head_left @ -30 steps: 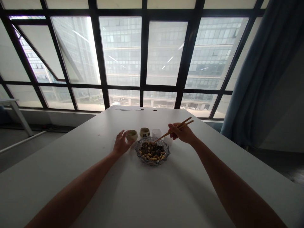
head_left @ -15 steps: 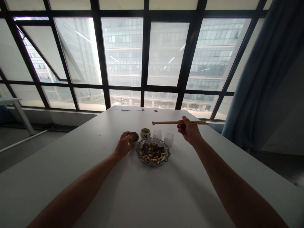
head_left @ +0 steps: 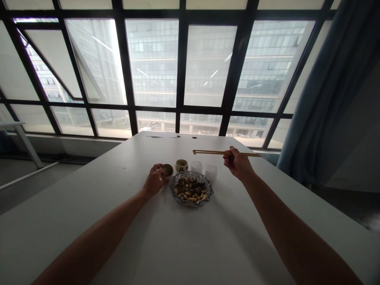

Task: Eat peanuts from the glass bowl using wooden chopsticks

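Note:
My left hand (head_left: 154, 179) is wrapped round a small olive-brown cup (head_left: 167, 171), tilted so its opening faces me; a little something lies inside. In my right hand (head_left: 236, 162) is a pair of wooden chopsticks (head_left: 212, 152), pointing left, with a small pale nut (head_left: 194, 152) at their tips above the table. A scalloped glass bowl (head_left: 191, 204) of mixed nuts and dark seeds stands between my hands. Behind it are a second cup (head_left: 181, 165) with dark characters and two frosted white cups, one left (head_left: 196, 167) and one right (head_left: 211, 173).
The white table (head_left: 190, 245) stretches toward a large window wall. Paper sheets (head_left: 158, 134) lie at its far edge, near two dark round holes. A blue curtain (head_left: 314, 95) hangs on the right, and another white table (head_left: 20, 128) stands at far left.
My right hand has shifted slightly to the right and the chopstick tips have risen a little with the nut. My left hand keeps the cup in about the same place.

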A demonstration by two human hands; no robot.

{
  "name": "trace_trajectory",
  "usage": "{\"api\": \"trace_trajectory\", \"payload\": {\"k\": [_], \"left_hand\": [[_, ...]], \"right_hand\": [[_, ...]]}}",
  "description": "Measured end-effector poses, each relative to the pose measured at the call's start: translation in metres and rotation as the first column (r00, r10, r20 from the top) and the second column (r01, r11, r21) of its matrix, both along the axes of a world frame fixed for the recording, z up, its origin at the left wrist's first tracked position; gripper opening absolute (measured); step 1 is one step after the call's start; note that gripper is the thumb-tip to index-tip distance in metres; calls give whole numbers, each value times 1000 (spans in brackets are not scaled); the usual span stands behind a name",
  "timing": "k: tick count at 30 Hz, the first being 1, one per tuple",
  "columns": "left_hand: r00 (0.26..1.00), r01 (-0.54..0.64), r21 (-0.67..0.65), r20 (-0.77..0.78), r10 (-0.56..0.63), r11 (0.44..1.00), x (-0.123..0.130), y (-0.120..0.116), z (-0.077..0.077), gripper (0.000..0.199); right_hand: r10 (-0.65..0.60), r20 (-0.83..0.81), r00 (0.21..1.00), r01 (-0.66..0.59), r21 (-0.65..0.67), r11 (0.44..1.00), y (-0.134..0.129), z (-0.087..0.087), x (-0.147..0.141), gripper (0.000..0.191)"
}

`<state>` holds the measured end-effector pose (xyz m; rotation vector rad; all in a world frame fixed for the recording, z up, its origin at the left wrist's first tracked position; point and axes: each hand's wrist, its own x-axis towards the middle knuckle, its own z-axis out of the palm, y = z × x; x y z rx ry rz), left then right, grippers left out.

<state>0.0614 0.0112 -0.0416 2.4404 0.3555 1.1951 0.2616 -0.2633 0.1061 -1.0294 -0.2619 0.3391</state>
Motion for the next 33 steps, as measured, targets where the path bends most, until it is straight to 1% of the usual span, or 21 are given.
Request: {"api": "trace_trajectory", "payload": {"k": [2,4,6,7,9,11,13,15,17,19,22,25,27,30,33], "left_hand": [[1000,2,3,1,-2,1000,0,0,0,22],[1000,-1,7,-3,1,1000,0,-1,0,22],[1000,-4,11,-6,4,1000,0,0,1,23],[1000,-6,13,-6,6,1000,0,0,1,23],[1000,-8,21,-7,8,1000,0,0,1,23],[1000,-6,31,-6,6,999,0,1,0,24],[1000,6,39,6,-6,999,0,1,0,27],[1000,16,41,27,-17,999,0,1,0,39],[999,17,34,37,-18,999,1,2,-1,56],[999,14,24,33,-15,1000,1,2,-1,69],[1000,22,16,20,-22,1000,0,2,-1,80],[999,45,20,5,-45,999,0,1,0,82],[998,65,26,-3,-65,998,-1,-1,1,80],[996,87,19,-11,-87,996,-1,-4,3,79],[995,94,3,-13,-94,996,-1,-6,4,78]], "right_hand": [[-4,15,1000,4,-4,1000,1,-1,2,32],[-13,66,998,15,-19,1000,1,-4,3,33],[-50,185,981,62,-61,996,1,-6,2,34],[-74,273,959,102,-88,991,0,-7,1,36],[-93,480,873,179,-136,974,-1,-9,-2,42],[-51,650,758,212,-172,962,-4,-9,-8,49],[22,744,668,198,-207,958,-6,-8,-14,54],[83,778,622,170,-238,956,-6,-7,-18,57],[115,779,617,142,-253,957,-5,-7,-22,58],[112,756,646,115,-241,964,0,-9,-27,57],[79,714,695,77,-183,980,11,-15,-36,58],[80,698,712,43,-157,987,25,-28,-50,56],[111,680,725,4,-165,986,33,-40,-59,55],[201,667,717,-52,-235,970,42,-57,-68,53],[292,648,703,-94,-323,942,46,-68,-70,54]]}}
